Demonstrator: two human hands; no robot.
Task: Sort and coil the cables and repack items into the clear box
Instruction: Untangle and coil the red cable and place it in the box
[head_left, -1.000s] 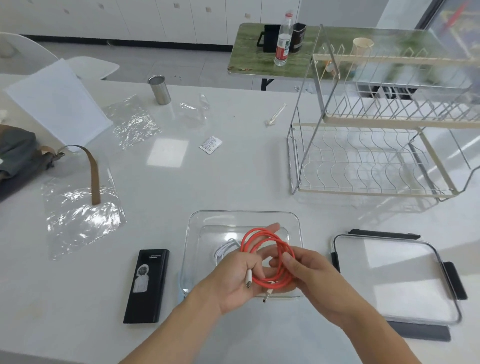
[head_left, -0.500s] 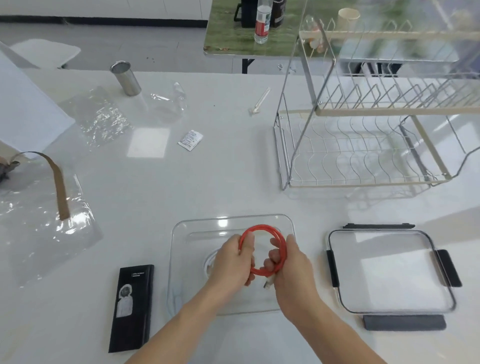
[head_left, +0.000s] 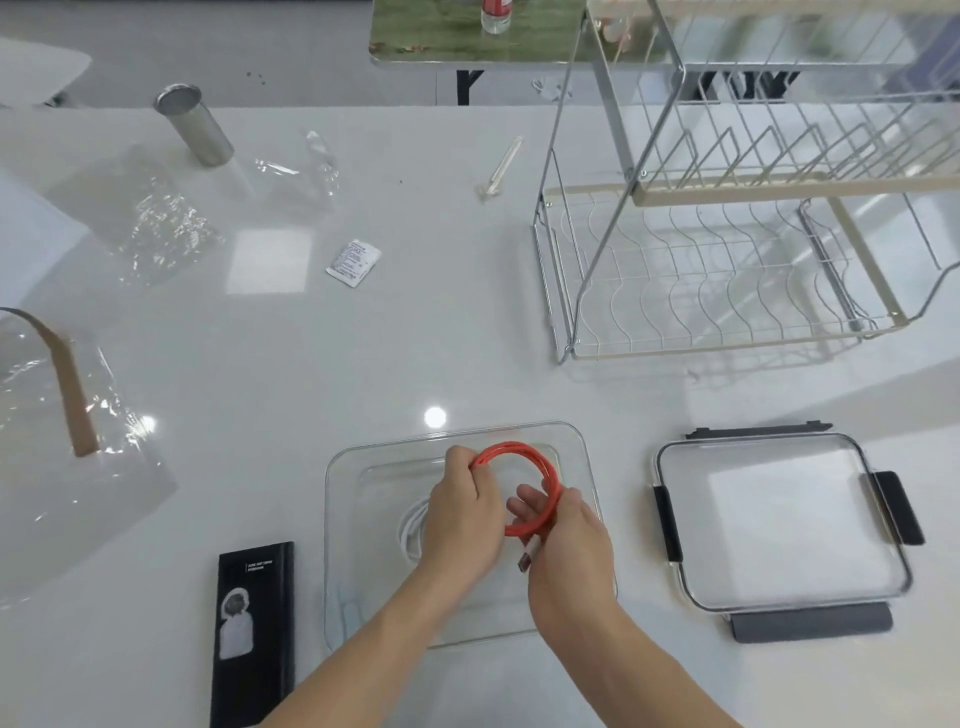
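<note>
Cable work sits over the clear box: the red cable, wound into a small ring, is held above it by both hands, the left hand curled round its upper-left arc, the right hand pinching the lower side near the dangling plug. It looks light, springy and likely to uncoil, so both sides want gripping. A white cable lies in the box. The black carton on the surface carries small print, too blurred to read
</note>
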